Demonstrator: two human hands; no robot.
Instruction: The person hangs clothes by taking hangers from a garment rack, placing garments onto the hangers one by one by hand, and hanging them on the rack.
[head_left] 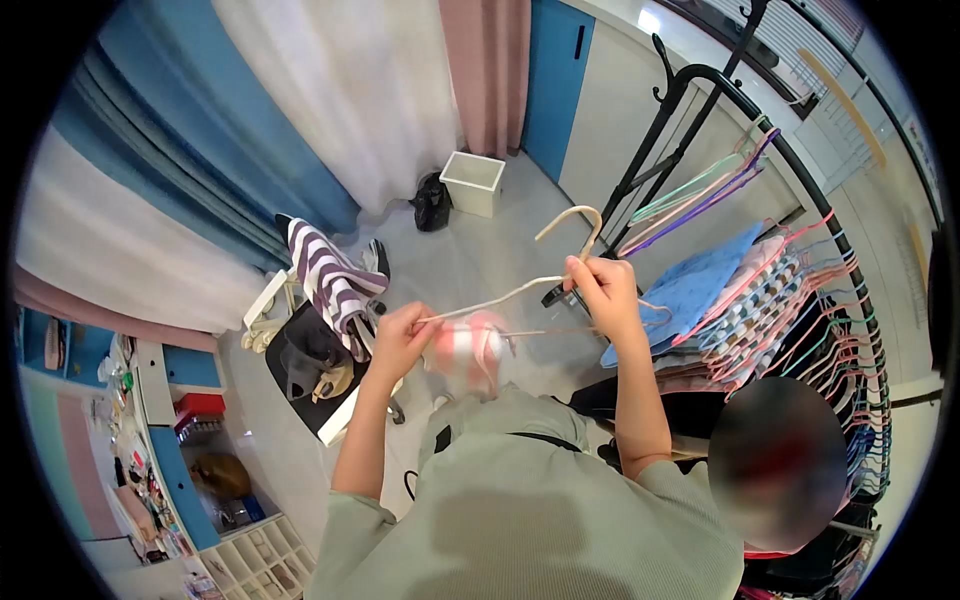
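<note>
A cream clothes hanger (505, 293) is stretched between my two hands, its hook pointing up and away. My left hand (400, 338) pinches one end of it. Fingers of my right hand (606, 290) are closed around it just below the hook. Under the hanger, in front of my legs, is a pink-and-white striped cloth item (466, 352); whether it hangs from the hanger or lies lower down I cannot tell. To the right of my right hand, a blue garment (715, 290) hangs on the black clothes rack (800, 130).
Many hangers and garments fill the rack on the right; a dark blurred patch hides part of it. At left stands a chair (338, 428) with a striped garment (335, 275) and dark clothes. Farther off are a white bin (473, 184) and a black bag (432, 202).
</note>
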